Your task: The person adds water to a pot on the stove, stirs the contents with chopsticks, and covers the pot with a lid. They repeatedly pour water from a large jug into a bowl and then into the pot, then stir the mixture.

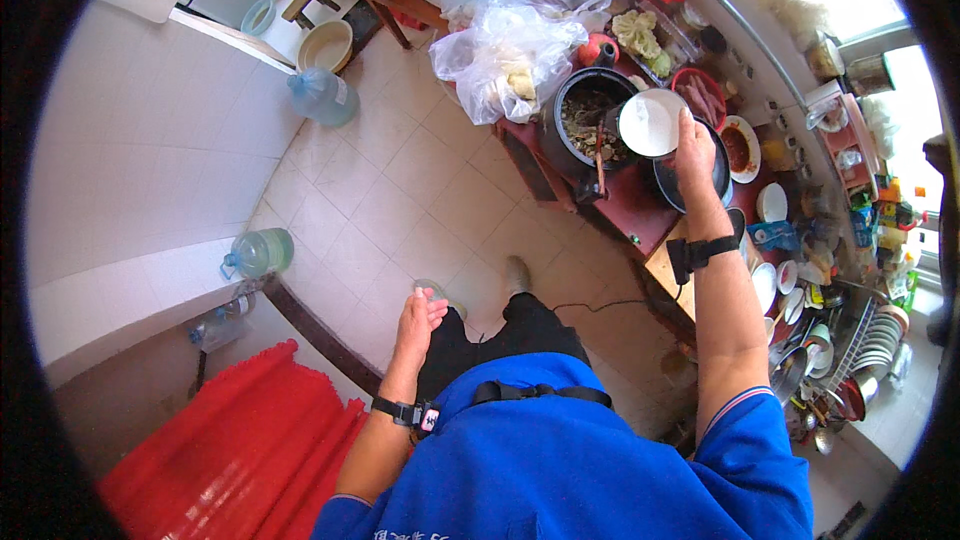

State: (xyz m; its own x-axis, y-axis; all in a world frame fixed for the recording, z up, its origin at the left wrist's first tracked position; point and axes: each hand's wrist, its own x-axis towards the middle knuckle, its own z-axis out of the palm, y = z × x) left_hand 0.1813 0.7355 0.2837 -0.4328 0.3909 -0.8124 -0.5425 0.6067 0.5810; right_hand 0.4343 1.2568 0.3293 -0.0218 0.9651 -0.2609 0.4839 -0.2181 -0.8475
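Note:
My right hand grips the rim of a white round bowl, and the bowl's inside looks white and bare. Just left of the bowl stands a black pot with a dark, brownish leafy mass in it. A brown stick-like handle crosses the pot's near right side; its far end is hard to make out. Under my right hand lies a dark round pan, partly covered by the hand and the bowl. My left hand hangs before my body, holding nothing, fingers slightly bent.
A dark red table carries clear plastic bags, a red basin and a plate of reddish sauce. Stacked dishes fill a rack on the right. Water jugs stand on the left. A cable crosses the floor.

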